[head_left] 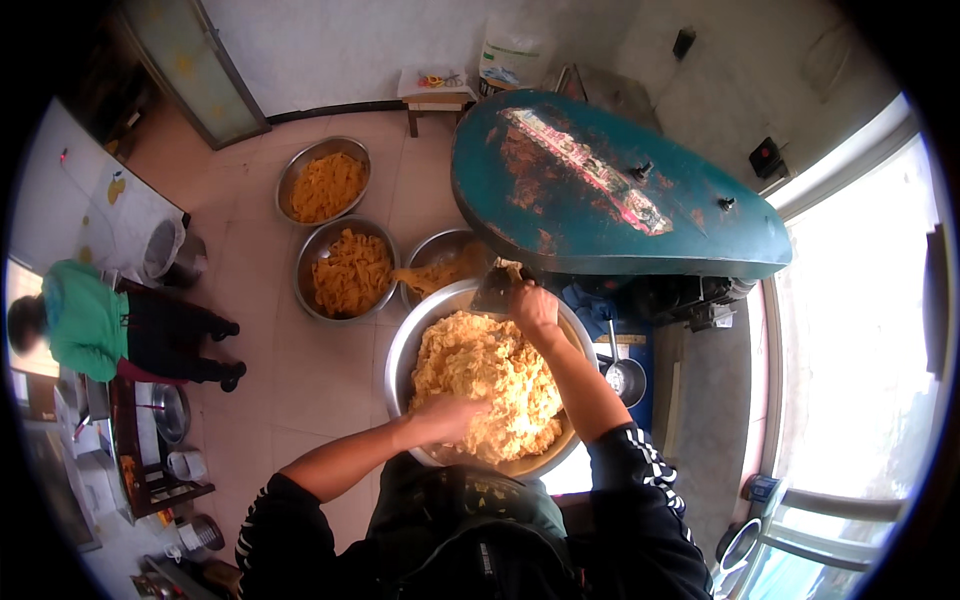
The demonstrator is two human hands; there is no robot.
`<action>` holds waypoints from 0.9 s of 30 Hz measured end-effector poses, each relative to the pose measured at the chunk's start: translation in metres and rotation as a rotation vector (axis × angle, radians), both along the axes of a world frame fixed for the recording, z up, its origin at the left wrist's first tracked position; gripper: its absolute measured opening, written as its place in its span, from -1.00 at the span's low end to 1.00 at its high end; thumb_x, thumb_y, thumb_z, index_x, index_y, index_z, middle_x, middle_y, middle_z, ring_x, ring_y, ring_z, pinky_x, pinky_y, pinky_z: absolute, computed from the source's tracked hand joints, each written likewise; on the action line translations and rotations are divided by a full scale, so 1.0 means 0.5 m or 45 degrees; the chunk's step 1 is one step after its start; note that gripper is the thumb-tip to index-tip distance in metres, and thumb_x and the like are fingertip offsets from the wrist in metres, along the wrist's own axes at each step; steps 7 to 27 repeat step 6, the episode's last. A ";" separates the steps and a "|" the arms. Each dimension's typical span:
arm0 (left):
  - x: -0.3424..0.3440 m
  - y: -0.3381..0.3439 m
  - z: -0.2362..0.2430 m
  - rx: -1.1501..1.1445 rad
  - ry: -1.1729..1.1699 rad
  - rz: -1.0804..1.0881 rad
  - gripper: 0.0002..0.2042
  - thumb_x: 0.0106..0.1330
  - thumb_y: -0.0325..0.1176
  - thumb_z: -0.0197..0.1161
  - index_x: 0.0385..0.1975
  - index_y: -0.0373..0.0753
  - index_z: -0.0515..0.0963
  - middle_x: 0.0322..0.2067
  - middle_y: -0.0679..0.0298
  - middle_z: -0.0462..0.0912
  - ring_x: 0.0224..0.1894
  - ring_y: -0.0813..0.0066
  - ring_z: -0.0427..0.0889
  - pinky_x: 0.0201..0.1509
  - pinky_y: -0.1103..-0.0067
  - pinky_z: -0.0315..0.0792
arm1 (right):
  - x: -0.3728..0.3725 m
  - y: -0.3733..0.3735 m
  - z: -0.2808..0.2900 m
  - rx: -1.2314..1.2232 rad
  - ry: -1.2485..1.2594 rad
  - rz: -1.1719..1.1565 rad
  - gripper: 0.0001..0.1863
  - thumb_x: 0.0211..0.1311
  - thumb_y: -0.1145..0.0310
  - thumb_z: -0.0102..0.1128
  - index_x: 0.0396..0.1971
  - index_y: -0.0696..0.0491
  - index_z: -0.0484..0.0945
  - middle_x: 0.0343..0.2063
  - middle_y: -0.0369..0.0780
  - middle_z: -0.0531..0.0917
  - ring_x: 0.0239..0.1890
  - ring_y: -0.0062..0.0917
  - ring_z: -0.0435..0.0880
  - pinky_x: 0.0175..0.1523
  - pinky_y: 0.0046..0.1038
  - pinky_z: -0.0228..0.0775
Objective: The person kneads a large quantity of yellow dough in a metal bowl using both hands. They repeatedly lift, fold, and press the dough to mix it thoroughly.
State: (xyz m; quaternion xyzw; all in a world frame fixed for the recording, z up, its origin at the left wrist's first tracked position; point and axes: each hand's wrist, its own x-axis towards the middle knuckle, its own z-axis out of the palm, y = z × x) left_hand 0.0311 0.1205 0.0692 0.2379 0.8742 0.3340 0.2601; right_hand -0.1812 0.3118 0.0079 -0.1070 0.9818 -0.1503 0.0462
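Note:
A large metal basin (398,360) in front of me is heaped with crumbly yellow-orange dough (485,375). My left hand (448,418) rests on the near left side of that dough, its fingertips blurred and partly sunk in it. At the basin's far rim, my right hand (535,305) has its fingers curled beside a dark spout-like part (492,292) under the green machine (610,185). A bit of pale dough shows next to those fingers; what they grip is hidden. A flattened strip of dough (435,272) trails into a smaller metal bowl (412,250) beyond the spout.
Two metal bowls of orange dough pieces (350,270) (322,188) stand on the tiled floor, far left. A small saucepan (626,380) sits right of the basin. At the left, a person in green (90,320) sits by a table. A low stool (438,103) stands by the wall.

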 end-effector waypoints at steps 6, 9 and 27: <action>-0.049 -0.010 0.050 0.357 -0.032 0.457 -0.56 0.33 -0.40 0.30 0.23 -0.13 0.50 0.01 -0.01 0.72 0.04 0.22 0.75 0.09 0.47 0.58 | 0.039 -0.007 0.001 -0.195 0.245 0.124 -0.44 0.53 0.04 -0.12 0.43 -0.13 0.40 0.34 0.11 0.45 0.49 -0.28 0.34 0.51 -0.20 0.21; -0.049 -0.010 0.050 0.357 -0.032 0.457 -0.56 0.33 -0.40 0.30 0.23 -0.13 0.50 0.01 -0.01 0.72 0.04 0.22 0.75 0.09 0.47 0.58 | 0.039 -0.007 0.001 -0.195 0.245 0.124 -0.44 0.53 0.04 -0.12 0.43 -0.13 0.40 0.34 0.11 0.45 0.49 -0.28 0.34 0.51 -0.20 0.21; -0.049 -0.010 0.050 0.357 -0.032 0.457 -0.56 0.33 -0.40 0.30 0.23 -0.13 0.50 0.01 -0.01 0.72 0.04 0.22 0.75 0.09 0.47 0.58 | 0.039 -0.007 0.001 -0.195 0.245 0.124 -0.44 0.53 0.04 -0.12 0.43 -0.13 0.40 0.34 0.11 0.45 0.49 -0.28 0.34 0.51 -0.20 0.21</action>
